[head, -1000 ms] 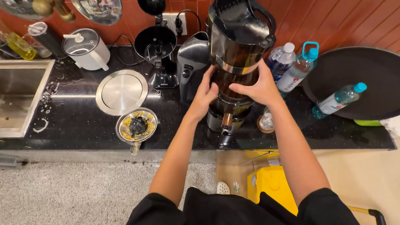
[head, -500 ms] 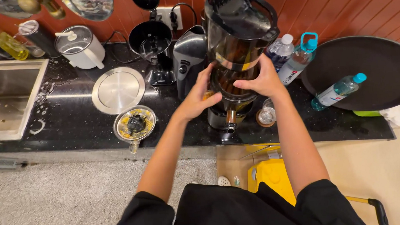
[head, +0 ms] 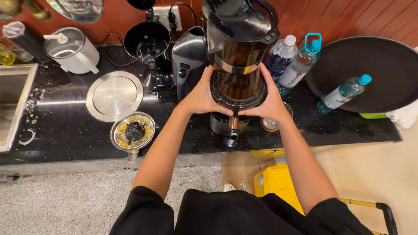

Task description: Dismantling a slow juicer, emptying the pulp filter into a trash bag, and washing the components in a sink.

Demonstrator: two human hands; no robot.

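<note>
Far on the left we see a steel sink (head: 3, 107) set in the black worktop (head: 67, 134). Next to it stands a white jug (head: 69, 51), then a round steel lid (head: 114, 96), and a strainer bowl (head: 132, 132) with yellow bits stuck in it, close to the front edge.

Then come our hands. Our left hand (head: 202, 96) is wrapped around the left side of the tall juicer (head: 237, 59), and our right hand (head: 265, 102) is wrapped around the right side. Both hands are closed tight on the see-through bowl part, low down, just above the base. The juicer stands on the worktop, near the front edge, beside a grey machine (head: 189, 61).

The juicer is tall and dark, with a black top and a clear brown middle. A small spout (head: 233, 125) sticks out at the front.

We think the juicer could tip, because it is tall and heavy at the top. If our hands slip or twist too hard, it could knock the water bottles (head: 292, 63) just to its right. Juice could also drip from the spout onto the floor.

Farther right a big black tray (head: 382, 60) holds one more bottle (head: 343, 93).
</note>
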